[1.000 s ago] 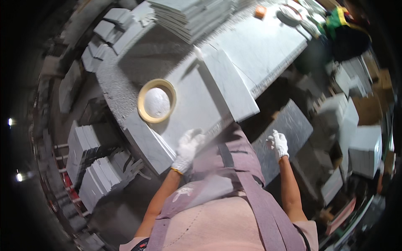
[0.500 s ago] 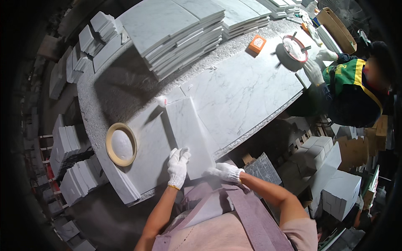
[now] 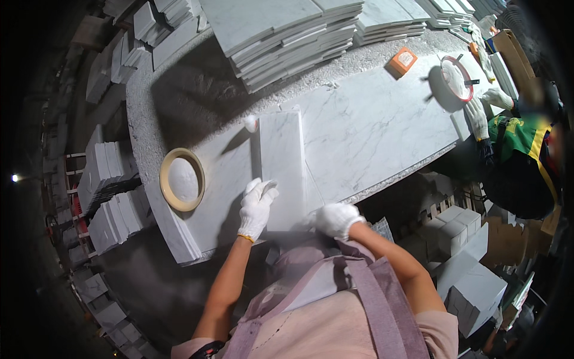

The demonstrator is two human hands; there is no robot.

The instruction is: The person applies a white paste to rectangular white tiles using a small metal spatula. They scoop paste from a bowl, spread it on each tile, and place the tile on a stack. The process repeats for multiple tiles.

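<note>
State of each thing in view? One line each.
Narrow tile: face up, no visible break
Left hand: gloved, curled, at tile's left edge
Right hand: gloved, by tile's right edge, grip unclear
Yellow bowl: uncovered, white material inside
Red-rimmed bowl: uncovered, white material inside
Orange box: looks closed
Tall tile stack: edges uneven

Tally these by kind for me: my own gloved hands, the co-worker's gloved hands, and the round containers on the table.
Your left hand and right hand: 2
Co-worker's gloved hands: 2
Yellow-rimmed bowl and red-rimmed container: 2
Total: 6
</note>
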